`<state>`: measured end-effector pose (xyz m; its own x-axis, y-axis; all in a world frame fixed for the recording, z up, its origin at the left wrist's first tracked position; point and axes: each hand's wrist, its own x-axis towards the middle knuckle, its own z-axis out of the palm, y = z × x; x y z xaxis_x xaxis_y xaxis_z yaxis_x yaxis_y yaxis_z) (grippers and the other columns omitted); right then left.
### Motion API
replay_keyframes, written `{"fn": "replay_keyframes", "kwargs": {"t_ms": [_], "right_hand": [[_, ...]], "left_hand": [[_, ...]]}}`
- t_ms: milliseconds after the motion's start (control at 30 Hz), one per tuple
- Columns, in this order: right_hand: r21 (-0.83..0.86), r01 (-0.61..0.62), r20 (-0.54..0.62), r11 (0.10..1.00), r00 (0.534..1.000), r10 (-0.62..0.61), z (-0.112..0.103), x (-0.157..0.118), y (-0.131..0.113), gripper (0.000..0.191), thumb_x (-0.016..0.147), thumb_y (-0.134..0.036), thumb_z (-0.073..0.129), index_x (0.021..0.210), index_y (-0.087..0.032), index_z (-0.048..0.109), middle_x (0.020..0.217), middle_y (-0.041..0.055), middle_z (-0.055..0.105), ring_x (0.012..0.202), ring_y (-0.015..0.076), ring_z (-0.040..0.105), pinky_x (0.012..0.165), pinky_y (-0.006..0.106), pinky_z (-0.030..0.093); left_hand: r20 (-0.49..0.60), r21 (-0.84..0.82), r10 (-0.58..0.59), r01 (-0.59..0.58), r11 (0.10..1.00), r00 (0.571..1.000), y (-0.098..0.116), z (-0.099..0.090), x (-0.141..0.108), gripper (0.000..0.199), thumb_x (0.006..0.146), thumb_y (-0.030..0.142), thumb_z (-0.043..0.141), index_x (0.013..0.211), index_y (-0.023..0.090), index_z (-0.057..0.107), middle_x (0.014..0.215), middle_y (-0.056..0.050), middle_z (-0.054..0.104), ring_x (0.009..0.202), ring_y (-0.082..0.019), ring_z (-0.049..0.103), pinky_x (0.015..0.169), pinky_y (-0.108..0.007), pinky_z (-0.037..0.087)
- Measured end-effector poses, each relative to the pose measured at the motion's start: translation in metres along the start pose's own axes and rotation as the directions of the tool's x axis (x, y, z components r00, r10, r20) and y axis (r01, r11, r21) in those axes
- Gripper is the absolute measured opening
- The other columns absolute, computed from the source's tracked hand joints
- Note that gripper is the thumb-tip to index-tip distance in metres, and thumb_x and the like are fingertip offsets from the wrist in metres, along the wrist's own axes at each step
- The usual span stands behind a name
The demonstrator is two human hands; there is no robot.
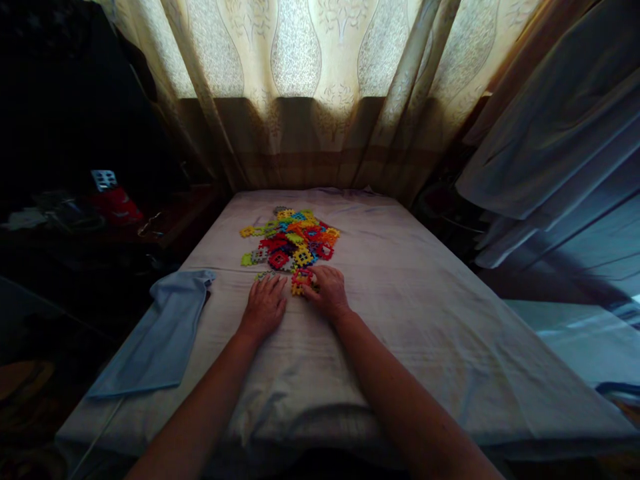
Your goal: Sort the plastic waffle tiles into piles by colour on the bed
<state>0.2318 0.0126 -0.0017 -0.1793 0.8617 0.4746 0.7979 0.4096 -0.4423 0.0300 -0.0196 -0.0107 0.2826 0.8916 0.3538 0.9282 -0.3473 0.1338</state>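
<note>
A pile of colourful notched plastic pieces point(300, 237) lies on the cloth-covered table point(410, 307), in red, yellow, green, blue, orange and grey. Just in front of the pile, my right hand point(327, 290) has its thumb and fingers closed on a red and yellow piece point(301, 280). My left hand point(265, 307) rests palm down on the cloth, fingers stretched towards the pile. A greenish-grey piece point(265, 275) touches or lies just beyond its fingertips; the exact contact is unclear.
A light blue cloth point(170, 333) lies on the table's left edge, with a thin cord below it. Patterned curtains point(320, 127) hang behind the table. At the left a dark side table holds a red item point(117, 203). Pale clothes point(550, 147) hang at the right.
</note>
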Motion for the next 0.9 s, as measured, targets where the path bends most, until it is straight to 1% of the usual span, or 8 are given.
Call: {"fn": "replay_keyframes", "kwargs": {"t_ms": [100,200,333,433,633,733,800,900], "right_hand": [[-0.02,-0.122,-0.12,0.992,0.986,0.119,-0.008,0.004,0.024,0.043,0.086,-0.037,0.06,0.124,-0.019,0.062,0.123,0.0125,0.066,0.117,0.0257,0.055,0.105,0.039,0.033],[-0.072,-0.319,-0.2,0.945,0.933,0.3,-0.025,0.007,0.058,0.046,0.085,-0.038,0.059,0.125,-0.016,0.061,0.12,0.0145,0.067,0.113,0.0275,0.057,0.102,0.041,0.035],[-0.18,-0.535,-0.183,0.825,0.843,0.506,-0.049,0.008,0.096,0.047,0.082,-0.038,0.062,0.124,-0.016,0.063,0.119,0.0153,0.067,0.113,0.0299,0.057,0.098,0.044,0.038],[-0.242,-0.601,-0.171,0.762,0.799,0.576,-0.056,0.005,0.109,0.044,0.082,-0.038,0.062,0.121,-0.018,0.065,0.118,0.015,0.067,0.112,0.0305,0.057,0.096,0.044,0.039],[-0.278,-0.574,-0.176,0.77,0.818,0.547,-0.052,0.004,0.109,0.039,0.084,-0.031,0.056,0.119,-0.019,0.066,0.121,0.0138,0.065,0.115,0.0301,0.053,0.098,0.046,0.037],[-0.252,-0.534,-0.19,0.807,0.845,0.499,-0.05,0.007,0.106,0.037,0.084,-0.027,0.055,0.118,-0.02,0.067,0.129,0.0133,0.061,0.121,0.029,0.05,0.102,0.046,0.035],[-0.234,-0.478,-0.196,0.847,0.876,0.44,-0.047,0.011,0.104,0.036,0.085,-0.025,0.054,0.117,-0.02,0.069,0.131,0.0132,0.059,0.124,0.0279,0.048,0.104,0.045,0.033],[-0.209,-0.359,-0.157,0.909,0.93,0.331,-0.036,0.02,0.098,0.036,0.084,-0.023,0.054,0.117,-0.022,0.07,0.132,0.0119,0.06,0.126,0.0274,0.047,0.107,0.046,0.032]], "left_hand": [[-0.012,-0.004,0.003,-0.003,1.0,1.0,-0.001,-0.001,-0.001,0.051,0.091,0.031,0.047,0.141,0.021,0.05,0.146,-0.012,0.052,0.14,-0.03,0.04,0.118,-0.054,0.026],[0.003,-0.007,0.047,-0.047,0.999,0.999,0.002,-0.005,-0.001,0.05,0.092,0.036,0.049,0.139,0.022,0.052,0.146,-0.012,0.052,0.14,-0.031,0.04,0.118,-0.055,0.025],[0.032,-0.046,0.182,-0.18,0.983,0.983,0.015,-0.007,0.006,0.048,0.092,0.038,0.05,0.139,0.026,0.054,0.148,-0.01,0.05,0.142,-0.031,0.036,0.118,-0.056,0.023],[0.067,-0.092,0.287,-0.28,0.955,0.956,0.029,-0.003,0.018,0.047,0.092,0.04,0.051,0.138,0.03,0.055,0.151,-0.008,0.047,0.143,-0.03,0.034,0.119,-0.056,0.021],[0.123,-0.128,0.375,-0.36,0.924,0.919,0.051,0.01,0.048,0.048,0.092,0.042,0.053,0.139,0.034,0.053,0.152,-0.009,0.045,0.144,-0.032,0.032,0.117,-0.06,0.021],[0.107,-0.123,0.398,-0.385,0.914,0.911,0.056,0.015,0.06,0.04,0.093,0.04,0.051,0.132,0.034,0.059,0.149,-0.008,0.049,0.142,-0.031,0.036,0.117,-0.059,0.021],[0.081,-0.112,0.384,-0.375,0.92,0.92,0.057,0.017,0.065,0.035,0.095,0.039,0.049,0.126,0.033,0.064,0.145,-0.007,0.053,0.14,-0.03,0.039,0.117,-0.059,0.021],[0.036,-0.088,0.285,-0.281,0.956,0.958,0.051,0.02,0.066,0.032,0.095,0.037,0.048,0.121,0.031,0.068,0.141,-0.008,0.057,0.137,-0.03,0.043,0.116,-0.06,0.023]]}}
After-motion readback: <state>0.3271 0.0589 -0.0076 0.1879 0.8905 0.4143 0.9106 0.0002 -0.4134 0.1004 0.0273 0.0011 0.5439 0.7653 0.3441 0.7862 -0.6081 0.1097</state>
